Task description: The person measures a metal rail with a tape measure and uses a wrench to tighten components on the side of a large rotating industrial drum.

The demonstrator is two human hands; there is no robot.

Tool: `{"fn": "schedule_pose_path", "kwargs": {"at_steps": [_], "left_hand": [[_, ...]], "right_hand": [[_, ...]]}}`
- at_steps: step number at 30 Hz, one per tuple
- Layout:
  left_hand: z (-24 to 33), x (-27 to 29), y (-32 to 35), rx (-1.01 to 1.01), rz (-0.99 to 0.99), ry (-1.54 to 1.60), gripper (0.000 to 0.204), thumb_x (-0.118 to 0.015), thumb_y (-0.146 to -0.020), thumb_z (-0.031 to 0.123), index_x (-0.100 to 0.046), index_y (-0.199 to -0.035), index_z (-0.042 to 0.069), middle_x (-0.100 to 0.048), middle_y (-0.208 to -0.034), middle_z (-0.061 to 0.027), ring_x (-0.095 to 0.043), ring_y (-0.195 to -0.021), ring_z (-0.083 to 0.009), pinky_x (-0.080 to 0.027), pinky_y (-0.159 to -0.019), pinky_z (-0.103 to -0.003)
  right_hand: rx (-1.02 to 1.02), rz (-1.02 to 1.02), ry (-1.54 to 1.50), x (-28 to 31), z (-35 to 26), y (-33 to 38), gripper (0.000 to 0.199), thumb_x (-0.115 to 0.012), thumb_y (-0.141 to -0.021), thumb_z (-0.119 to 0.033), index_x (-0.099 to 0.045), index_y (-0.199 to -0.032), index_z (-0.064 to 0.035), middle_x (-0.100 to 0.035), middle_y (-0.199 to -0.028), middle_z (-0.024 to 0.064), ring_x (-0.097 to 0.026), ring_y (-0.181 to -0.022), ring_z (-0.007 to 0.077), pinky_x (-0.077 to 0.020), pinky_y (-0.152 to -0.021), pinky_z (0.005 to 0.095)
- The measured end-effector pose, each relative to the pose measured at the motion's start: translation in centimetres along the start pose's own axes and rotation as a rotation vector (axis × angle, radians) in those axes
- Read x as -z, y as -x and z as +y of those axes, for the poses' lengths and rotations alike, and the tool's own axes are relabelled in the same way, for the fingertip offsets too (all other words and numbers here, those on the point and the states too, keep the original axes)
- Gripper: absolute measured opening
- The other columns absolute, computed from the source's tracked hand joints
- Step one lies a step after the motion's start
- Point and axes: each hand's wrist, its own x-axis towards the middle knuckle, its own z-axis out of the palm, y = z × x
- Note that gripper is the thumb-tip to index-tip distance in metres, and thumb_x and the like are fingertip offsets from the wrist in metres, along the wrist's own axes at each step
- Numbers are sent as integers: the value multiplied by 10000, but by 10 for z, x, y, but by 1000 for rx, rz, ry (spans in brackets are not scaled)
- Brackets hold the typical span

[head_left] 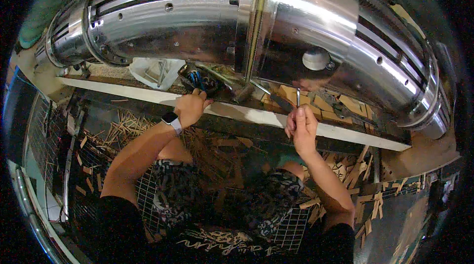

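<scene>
My left hand (191,109), with a watch (172,121) on its wrist, rests on the long white beam (148,94). Its fingers curl beside a dark tray of blue-handled tools (196,77), and their tips are partly hidden. Farther right, my right hand (302,128) is closed on a thin metal rod (298,98) that points up toward the big cylinder. Just left of that rod lies a dark-handled tool (280,100) with a slim silver shaft. Above both hands stretches the shiny metal cylinder (197,24), with slots, bolt holes and one large round hole.
A white plastic bag (157,72) holding metal pieces sits behind the beam at left. Flat tan strips (323,105) lie behind it at right. More scraps (129,128) litter the floor and metal mesh (288,229). A yellowish vertical bar (256,29) crosses the cylinder.
</scene>
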Motion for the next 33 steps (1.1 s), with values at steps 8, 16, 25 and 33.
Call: {"fn": "schedule_pose_path", "kwargs": {"at_steps": [8,16,25,33], "left_hand": [[12,19,5,147,-56,45,286,-501,-851,346,-543,-860,63,-508,-920,-164,-579,-650,-320,-476,-516,-415],[-8,13,4,18,-41,57,385,-478,-852,423,-550,-895,48,-523,-888,-182,-576,-637,-334,-480,-542,-436],[-71,34,23,94,-93,22,500,-472,-844,460,-539,-1065,15,-559,-929,-204,-586,-737,-334,-478,-572,-427],[-59,23,19,112,-53,-38,442,-482,-851,403,-536,-1054,14,-539,-994,-200,-586,-708,-342,-491,-578,-431]], "right_hand": [[149,-134,731,10,-49,20,185,-473,-899,-169,-554,-852,-10,-525,-704,88,-499,-637,159,-426,-624,281],[177,-80,886,17,-66,-15,244,-501,-885,-249,-550,-796,-27,-518,-626,121,-497,-550,225,-407,-547,318],[460,-50,1435,10,-96,-26,253,-550,-833,-299,-571,-748,-61,-569,-652,157,-559,-594,341,-438,-527,409],[96,182,702,-22,-14,1,342,-474,-905,-299,-508,-720,-14,-511,-569,81,-477,-497,179,-388,-479,325]]}}
